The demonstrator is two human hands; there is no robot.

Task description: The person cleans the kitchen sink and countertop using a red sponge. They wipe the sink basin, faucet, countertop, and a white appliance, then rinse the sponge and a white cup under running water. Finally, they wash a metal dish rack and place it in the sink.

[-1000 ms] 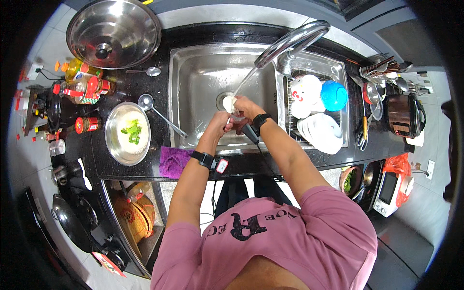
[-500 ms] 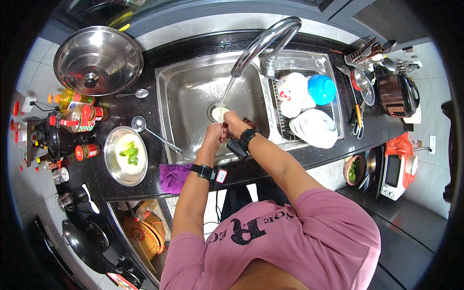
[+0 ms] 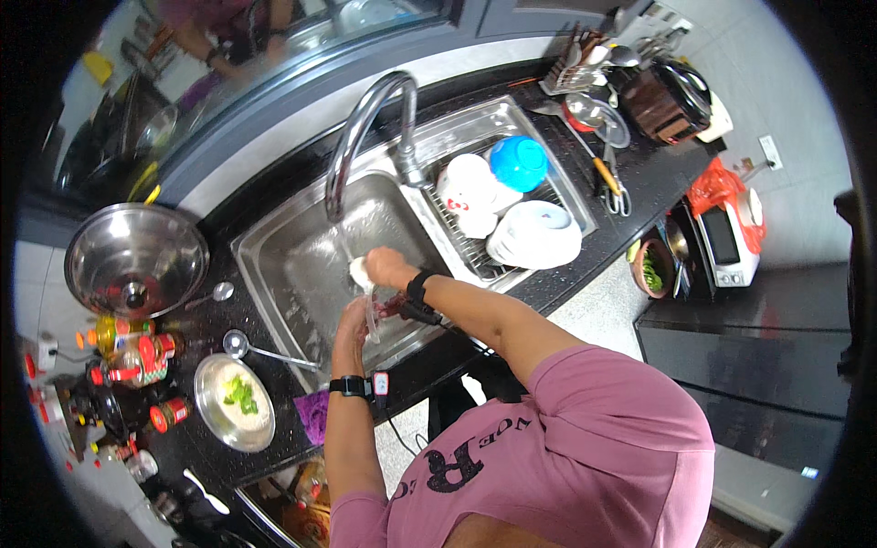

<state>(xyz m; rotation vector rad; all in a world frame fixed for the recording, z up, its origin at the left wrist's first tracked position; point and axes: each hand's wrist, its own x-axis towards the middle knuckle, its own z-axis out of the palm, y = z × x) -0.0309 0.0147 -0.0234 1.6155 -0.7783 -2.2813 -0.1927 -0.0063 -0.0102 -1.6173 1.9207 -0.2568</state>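
Observation:
Both my hands are over the steel sink [image 3: 297,297], below the curved faucet [image 3: 340,173], where a thin stream of water comes down. In my right hand [image 3: 391,269] is a small white rounded piece [image 3: 359,272], gripped in closed fingers at the stream; its kind does not show. My left hand [image 3: 352,321] is nearer the front of the sink, its fingers curled. A translucent strip [image 3: 373,318] shows along its fingers; I cannot tell what it is. Something dark reddish [image 3: 391,305] is partly hidden below my right wrist.
On the left stand a steel plate [image 3: 208,393] with chopped greens, a ladle [image 3: 274,353], a large pot lid [image 3: 137,260] and sauce bottles [image 3: 119,336]. Right of the basin, a rack holds white bowls [image 3: 534,236] and a blue bowl [image 3: 519,164]. Scissors [image 3: 618,196] lie farther right.
My hands were close together over the drain; now they are apart, the right one farther back with the white piece. The whole view has turned and shifted.

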